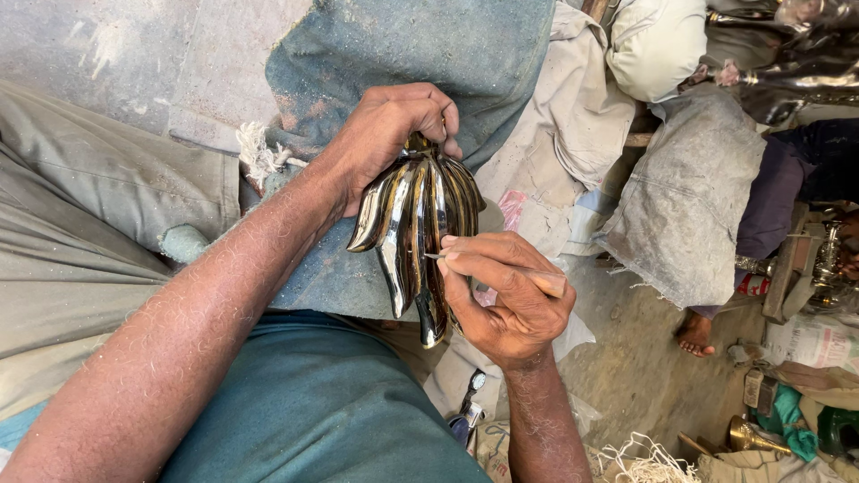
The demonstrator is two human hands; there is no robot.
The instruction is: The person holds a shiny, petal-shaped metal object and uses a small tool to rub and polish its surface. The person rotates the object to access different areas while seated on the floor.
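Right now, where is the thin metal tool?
The thin metal tool is at the centre of the head view, in the right hand, its tip on the shiny metal piece.

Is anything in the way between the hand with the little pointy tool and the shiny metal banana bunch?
Nothing visible is. The right hand holds the thin tool with its tip right on the shiny metal banana bunch. The left hand grips the bunch's top.

So the metal banana-bunch piece [416,237] sits dead centre over the cloth on the lap [403,54]. Left hand [389,134] grips its top at 12 o'clock, right hand [506,300] is touching it from 4 o'clock with a thin tool [497,266] laid across. Another person's bare foot [696,333] rests on the floor [635,376] out at 3 o'clock, small brass horn [750,436] at 5.
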